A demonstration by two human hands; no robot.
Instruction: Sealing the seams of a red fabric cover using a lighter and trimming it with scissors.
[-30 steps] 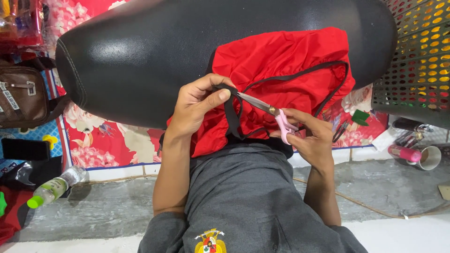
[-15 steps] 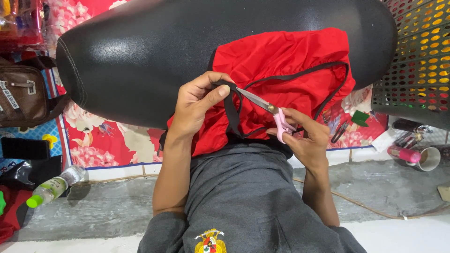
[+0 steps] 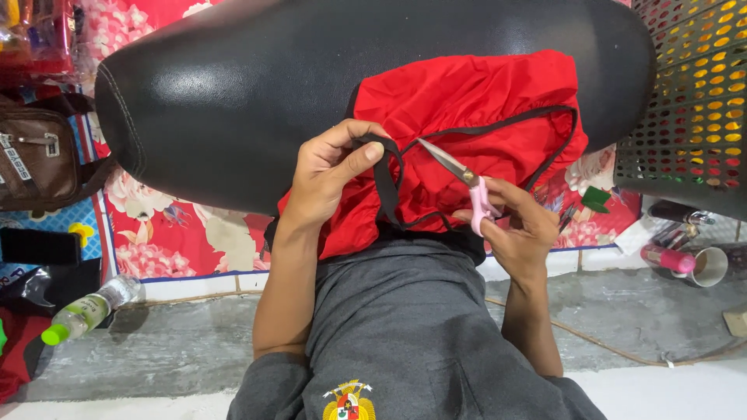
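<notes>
Scissors (image 3: 459, 180) (right hand (image 3: 517, 225) gripping) have lifted off the strap (image 3: 387, 183) pinched by left hand (image 3: 331, 175).

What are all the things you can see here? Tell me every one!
Red cloth: one, red, on the black cushion.
Black strap: one, black, edging the cloth.
Scissors: one, pink handles, points at strap.
Black cushion: one, black, across the top.
Brown bag: one, brown, far left.
Plastic bottle: one, clear, green cap, floor left.
Mesh basket: one, dark, top right.
Cup: one, white, floor right.
Left hand: pinches the strap.
Right hand: holds the scissors.
</notes>
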